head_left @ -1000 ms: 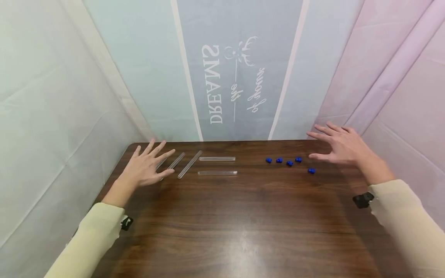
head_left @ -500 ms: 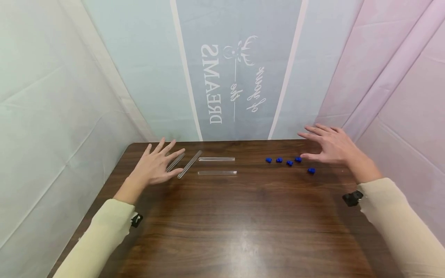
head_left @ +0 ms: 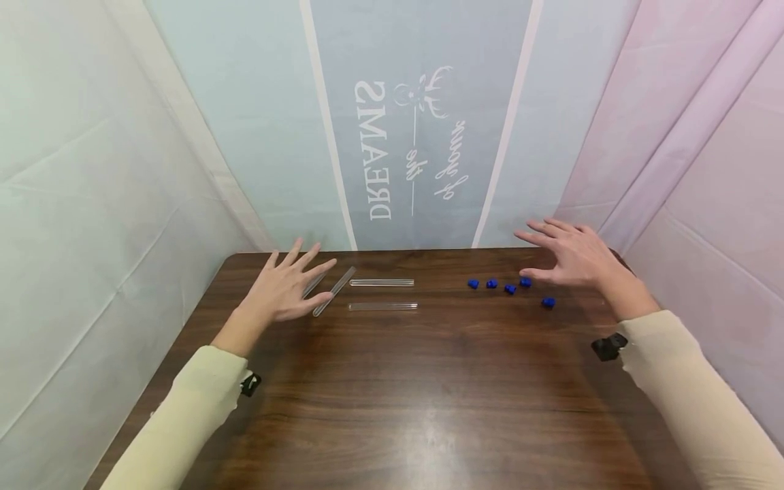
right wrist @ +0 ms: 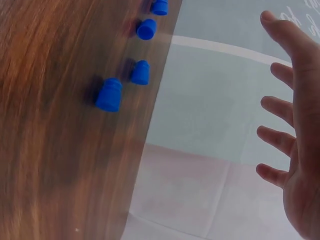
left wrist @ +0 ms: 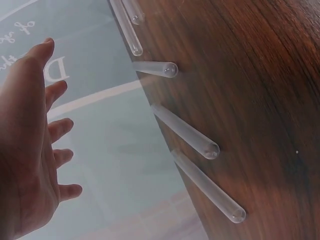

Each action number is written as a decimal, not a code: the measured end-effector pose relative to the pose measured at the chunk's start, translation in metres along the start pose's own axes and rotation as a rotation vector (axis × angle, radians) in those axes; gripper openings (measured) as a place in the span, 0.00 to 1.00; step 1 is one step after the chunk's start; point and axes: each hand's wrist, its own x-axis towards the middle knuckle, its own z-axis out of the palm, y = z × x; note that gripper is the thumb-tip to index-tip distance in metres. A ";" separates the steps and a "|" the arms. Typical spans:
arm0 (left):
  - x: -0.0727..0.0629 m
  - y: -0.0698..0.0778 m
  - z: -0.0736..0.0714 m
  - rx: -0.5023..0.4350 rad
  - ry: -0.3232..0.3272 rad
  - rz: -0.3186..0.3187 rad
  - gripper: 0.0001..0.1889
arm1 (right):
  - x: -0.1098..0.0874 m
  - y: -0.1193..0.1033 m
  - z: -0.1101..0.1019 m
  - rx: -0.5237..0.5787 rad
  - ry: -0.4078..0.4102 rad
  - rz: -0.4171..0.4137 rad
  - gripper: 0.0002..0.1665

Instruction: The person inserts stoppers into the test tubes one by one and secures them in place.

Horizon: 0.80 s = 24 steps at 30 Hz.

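Note:
Spread fingers and nothing in its grasp: my left hand (head_left: 283, 287) hovers over the left end of a group of clear test tubes, hiding part of them. Two tubes lie level, such as the upper test tube (head_left: 382, 282); others slant. In the left wrist view, several round-bottomed test tubes (left wrist: 187, 131) lie beyond the hand. My right hand (head_left: 576, 258) is held above the far right of the table, fingers apart and holding nothing. Its thumb overlaps one of several small blue stoppers (head_left: 492, 284) in the head view. A stepped blue stopper (right wrist: 109, 95) shows closest in the right wrist view.
All of it lies near the far edge of a dark wood-grain table (head_left: 398, 381). Behind stands a pale blue-grey cloth backdrop (head_left: 416, 41) with mirrored lettering, and white cloth walls (head_left: 92, 170) rise at the sides.
Both hands have drifted inward, the left one to the right over the slanted tubes, the right one to the left toward the blue stoppers. Tubes and stoppers have stayed put.

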 end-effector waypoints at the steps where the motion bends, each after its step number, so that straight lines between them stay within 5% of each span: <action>1: 0.000 0.001 0.000 -0.003 0.003 -0.001 0.39 | 0.000 0.000 0.001 0.000 0.007 0.003 0.51; 24: 0.019 0.023 0.010 -0.089 0.040 0.011 0.38 | 0.011 -0.023 0.020 0.057 0.147 -0.021 0.46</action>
